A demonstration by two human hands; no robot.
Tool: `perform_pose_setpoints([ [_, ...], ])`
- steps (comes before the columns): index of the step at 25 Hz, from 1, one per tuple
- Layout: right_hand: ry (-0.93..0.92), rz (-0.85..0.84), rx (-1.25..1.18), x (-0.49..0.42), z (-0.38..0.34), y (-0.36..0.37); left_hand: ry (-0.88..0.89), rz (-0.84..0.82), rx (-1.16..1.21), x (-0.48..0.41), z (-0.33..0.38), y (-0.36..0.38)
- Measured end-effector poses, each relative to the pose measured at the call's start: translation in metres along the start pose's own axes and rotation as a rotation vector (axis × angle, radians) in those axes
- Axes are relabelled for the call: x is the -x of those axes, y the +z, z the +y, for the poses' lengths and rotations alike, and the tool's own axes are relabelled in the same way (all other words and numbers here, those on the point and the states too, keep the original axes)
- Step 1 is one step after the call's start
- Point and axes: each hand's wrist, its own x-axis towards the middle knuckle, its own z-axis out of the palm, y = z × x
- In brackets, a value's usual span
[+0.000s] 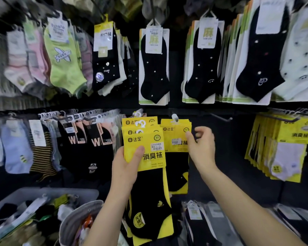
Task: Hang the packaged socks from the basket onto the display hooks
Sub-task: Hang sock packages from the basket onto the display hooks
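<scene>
Where the socks are now: a small fanned stack of sock packs (146, 153), black socks on yellow cards, is held up in front of the lower display row. More stock lies in the grey basket (89, 192) at lower left.
Left grip: the left grip (126, 164) wraps the stack's left edge, with the thumb pressed flat on the front card and the fingers behind.
Right grip: the right grip (202, 146) holds nothing. Its fingers are loosely curled and its thumb is at the right edge of the hung packs (176, 137) — touching or just beside, hard to tell.
Hooks: the matching hung packs sit on a hook (174, 117). A bare hook (220, 118) juts out nearby to the right.
Handling: each pack is probably very light, with a stiff, glossy card on top and a soft, floppy sock below, so packs may slide against each other.
Where to hold: likely best to pinch one card just under its white hanger loop (140, 123), which keeps the loop steady for threading.
Risk: the fanned stack could slip while one pack is peeled off.
</scene>
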Motion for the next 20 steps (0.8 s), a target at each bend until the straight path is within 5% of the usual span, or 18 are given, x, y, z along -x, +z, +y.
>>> perform_pose_setpoints([
  [5,-0.028,-0.375,-0.16,0.045,-0.017,0.006,-0.011,-0.015,0.05,0.01,-0.008,0.012],
  [14,0.093,-0.288,-0.361,0.04,-0.022,-0.012,-0.03,-0.135,0.145,0.017,-0.014,0.02],
  [20,-0.095,-0.444,-0.039,0.01,-0.043,-0.028,0.025,-0.108,0.061,0.016,-0.02,0.025],
])
